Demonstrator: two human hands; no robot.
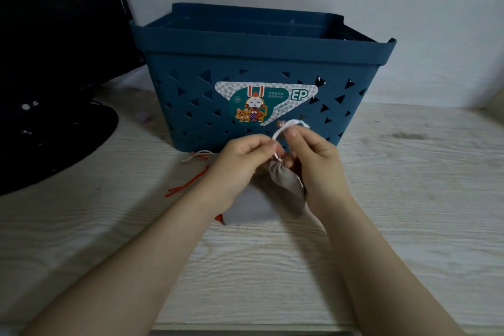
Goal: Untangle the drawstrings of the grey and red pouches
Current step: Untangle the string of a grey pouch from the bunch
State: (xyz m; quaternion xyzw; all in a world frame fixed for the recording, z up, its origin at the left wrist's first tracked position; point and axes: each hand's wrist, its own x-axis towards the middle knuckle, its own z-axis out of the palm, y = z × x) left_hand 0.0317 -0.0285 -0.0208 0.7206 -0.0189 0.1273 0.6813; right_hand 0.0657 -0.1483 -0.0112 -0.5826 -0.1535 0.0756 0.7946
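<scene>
A grey pouch [283, 185] lies on the table in front of the basket, its gathered neck pointing up between my hands. Both hands pinch its white drawstring [283, 128], which loops upward: my left hand [242, 161] from the left, my right hand [313, 155] from the right. The red pouch is mostly hidden under my left wrist; only a red corner [219, 218] shows. Its red drawstring [188, 183] trails left on the table. Another white cord end [196, 156] lies by the basket's foot.
A dark blue plastic basket [245, 57] with triangular holes and a sticker stands right behind my hands. A black monitor with its round base [68, 128] fills the left. The pale wood-grain table [409, 199] ends at the near edge below.
</scene>
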